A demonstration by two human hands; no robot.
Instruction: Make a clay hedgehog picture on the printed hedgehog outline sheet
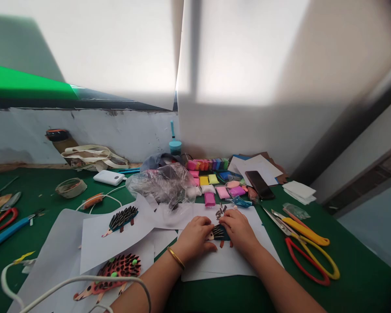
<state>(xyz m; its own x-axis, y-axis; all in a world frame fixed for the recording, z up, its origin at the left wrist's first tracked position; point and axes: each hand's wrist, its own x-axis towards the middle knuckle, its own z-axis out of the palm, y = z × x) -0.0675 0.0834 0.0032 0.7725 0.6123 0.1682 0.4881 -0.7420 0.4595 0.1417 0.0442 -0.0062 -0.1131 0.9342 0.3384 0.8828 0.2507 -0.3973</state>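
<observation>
Between my hands lies a small hedgehog figure (219, 232) on white paper (202, 270), with a pale face, dark body, striped black seeds and brown feet. My left hand (195, 237) rests at its face end, thumb apart from the curved fingers. Over the figure's other end bends my right hand (240, 228), its fingertips drawn together and pressing on the body. Whatever those fingertips may hold is hidden. Just above the figure, several loose striped seeds (220, 211) lie on the paper.
To the left are a finished-looking dark hedgehog (124, 218) and a red one (117, 273) on paper. Clay packets (210, 199), a crumpled plastic bag (166, 182) and a phone (260, 184) lie behind. Scissors (308, 256) sit at right; a white cable (84, 278) crosses the front left.
</observation>
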